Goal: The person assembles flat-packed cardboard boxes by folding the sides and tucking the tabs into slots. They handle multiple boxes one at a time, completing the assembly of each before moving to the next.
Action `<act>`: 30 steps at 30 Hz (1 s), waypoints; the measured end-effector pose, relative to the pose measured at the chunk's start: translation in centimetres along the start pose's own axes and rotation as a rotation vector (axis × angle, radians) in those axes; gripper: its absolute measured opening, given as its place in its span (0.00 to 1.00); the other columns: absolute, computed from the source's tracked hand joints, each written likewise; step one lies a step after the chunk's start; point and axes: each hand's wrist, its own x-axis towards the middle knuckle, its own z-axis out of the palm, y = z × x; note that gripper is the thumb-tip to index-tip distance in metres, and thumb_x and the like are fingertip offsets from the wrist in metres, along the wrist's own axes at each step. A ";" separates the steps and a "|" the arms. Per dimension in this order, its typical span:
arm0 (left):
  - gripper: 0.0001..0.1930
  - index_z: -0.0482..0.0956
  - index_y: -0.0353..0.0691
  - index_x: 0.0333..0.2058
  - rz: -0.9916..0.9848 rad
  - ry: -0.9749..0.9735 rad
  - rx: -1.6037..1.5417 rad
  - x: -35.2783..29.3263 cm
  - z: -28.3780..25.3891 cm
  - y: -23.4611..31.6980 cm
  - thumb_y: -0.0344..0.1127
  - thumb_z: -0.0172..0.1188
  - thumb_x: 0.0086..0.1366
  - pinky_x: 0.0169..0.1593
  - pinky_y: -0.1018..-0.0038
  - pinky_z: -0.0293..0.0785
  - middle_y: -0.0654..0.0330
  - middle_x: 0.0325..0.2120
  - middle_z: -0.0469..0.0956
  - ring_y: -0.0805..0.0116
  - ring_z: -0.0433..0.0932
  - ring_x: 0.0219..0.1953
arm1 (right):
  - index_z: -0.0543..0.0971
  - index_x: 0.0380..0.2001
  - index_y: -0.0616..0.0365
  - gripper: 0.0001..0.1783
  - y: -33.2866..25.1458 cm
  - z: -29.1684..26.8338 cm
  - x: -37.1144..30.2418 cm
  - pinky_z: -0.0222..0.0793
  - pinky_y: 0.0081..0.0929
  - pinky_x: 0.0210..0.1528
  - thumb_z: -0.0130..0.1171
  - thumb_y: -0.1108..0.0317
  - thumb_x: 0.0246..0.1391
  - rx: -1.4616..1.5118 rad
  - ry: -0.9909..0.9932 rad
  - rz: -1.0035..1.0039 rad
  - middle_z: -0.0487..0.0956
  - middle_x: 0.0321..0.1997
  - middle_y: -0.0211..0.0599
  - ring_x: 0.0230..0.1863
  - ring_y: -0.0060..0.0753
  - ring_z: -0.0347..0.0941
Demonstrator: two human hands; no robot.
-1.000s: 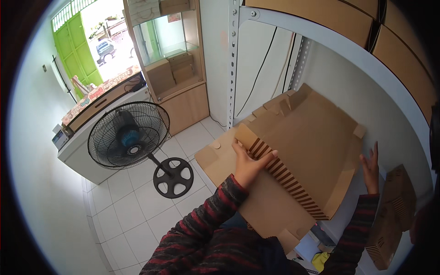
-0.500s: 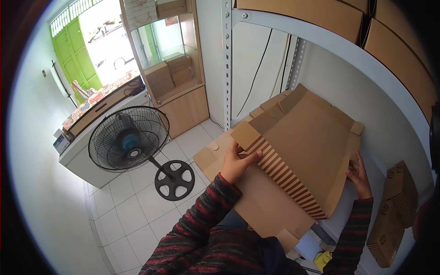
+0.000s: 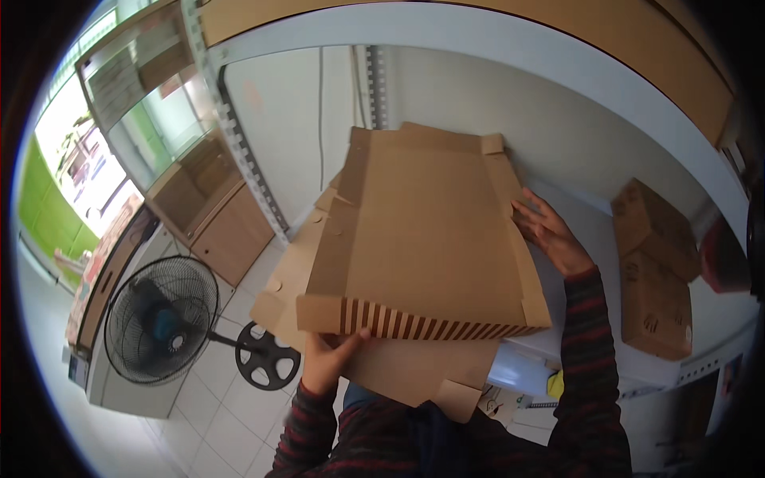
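A partly folded brown cardboard box (image 3: 414, 231) lies in front of me, its plain inner face up. Its near wall stands folded up and shows brown and cream stripes (image 3: 430, 325). My left hand (image 3: 325, 362) grips the near left corner, thumb on the striped wall and the other fingers partly hidden under the cardboard. At the right side, my right hand (image 3: 554, 239) has its fingers stretched and apart, the tips touching the side flap. Beneath the box lies another flat cardboard sheet (image 3: 406, 368), which sticks out to the left and toward me.
Brown boxes (image 3: 655, 307) are stacked on the white shelf (image 3: 570, 319) at right. A shelf beam (image 3: 478, 28) with cardboard boxes arches overhead. A black fan (image 3: 162, 319) stands on the tiled floor at left, near a glass-fronted cabinet (image 3: 231, 231). Something yellow (image 3: 555, 384) lies near my right forearm.
The view has swung to the right. The box has turned so its striped wall runs nearly crosswise in front of me. My right hand's fingers have stretched out along the side flap.
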 end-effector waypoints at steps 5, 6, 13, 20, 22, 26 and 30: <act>0.20 0.66 0.27 0.50 0.052 -0.434 0.253 0.4 -3.5 1.2 0.12 0.49 0.57 0.42 0.68 0.79 0.49 0.39 0.78 0.61 0.81 0.41 | 0.54 0.68 0.56 0.45 -2.6 -3.3 -2.5 0.61 0.34 0.62 0.61 0.47 0.55 -0.160 0.169 -0.064 0.61 0.67 0.45 0.61 0.35 0.66; 0.21 0.66 0.28 0.49 0.069 -0.522 0.346 1.1 -5.3 1.1 0.10 0.47 0.57 0.42 0.68 0.79 0.49 0.40 0.78 0.61 0.82 0.42 | 0.56 0.67 0.57 0.43 -3.2 -3.9 -3.4 0.64 0.32 0.58 0.60 0.47 0.56 -0.186 0.173 -0.006 0.65 0.63 0.45 0.57 0.34 0.69; 0.12 0.76 0.31 0.42 0.090 -0.125 0.691 8.1 -5.8 6.5 0.35 0.51 0.69 0.32 0.79 0.73 0.60 0.30 0.80 0.71 0.82 0.32 | 0.72 0.51 0.65 0.30 -4.0 -3.5 -5.2 0.76 0.23 0.35 0.63 0.53 0.55 -0.486 -0.158 0.411 0.81 0.34 0.38 0.31 0.26 0.79; 0.20 0.78 0.30 0.41 -0.049 -0.228 0.850 18.4 -4.5 5.5 0.46 0.56 0.66 0.32 0.74 0.76 0.54 0.29 0.81 0.69 0.82 0.28 | 0.72 0.49 0.70 0.26 -4.0 0.2 -4.2 0.74 0.25 0.39 0.65 0.68 0.48 -0.713 -0.255 0.360 0.80 0.37 0.40 0.35 0.27 0.77; 0.22 0.78 0.29 0.40 0.012 -0.191 0.985 20.8 -3.3 5.4 0.48 0.58 0.65 0.34 0.71 0.77 0.52 0.30 0.81 0.66 0.82 0.29 | 0.71 0.48 0.72 0.25 -2.7 -0.6 -4.4 0.73 0.26 0.41 0.62 0.71 0.46 -0.736 -0.248 0.285 0.80 0.38 0.43 0.36 0.30 0.76; 0.25 0.78 0.30 0.42 0.111 -0.131 1.091 25.8 -3.3 3.5 0.52 0.57 0.65 0.29 0.73 0.77 0.53 0.28 0.81 0.67 0.81 0.26 | 0.71 0.49 0.72 0.25 -3.1 -0.1 -4.5 0.71 0.26 0.44 0.58 0.74 0.45 -0.765 -0.262 0.250 0.80 0.40 0.43 0.40 0.30 0.75; 0.17 0.78 0.30 0.40 0.367 -0.010 1.188 28.1 -2.0 1.1 0.41 0.57 0.62 0.38 0.64 0.76 0.48 0.28 0.80 0.53 0.80 0.31 | 0.70 0.51 0.70 0.25 -4.3 0.1 -5.0 0.69 0.25 0.49 0.55 0.77 0.46 -0.748 -0.280 0.257 0.79 0.43 0.41 0.44 0.27 0.74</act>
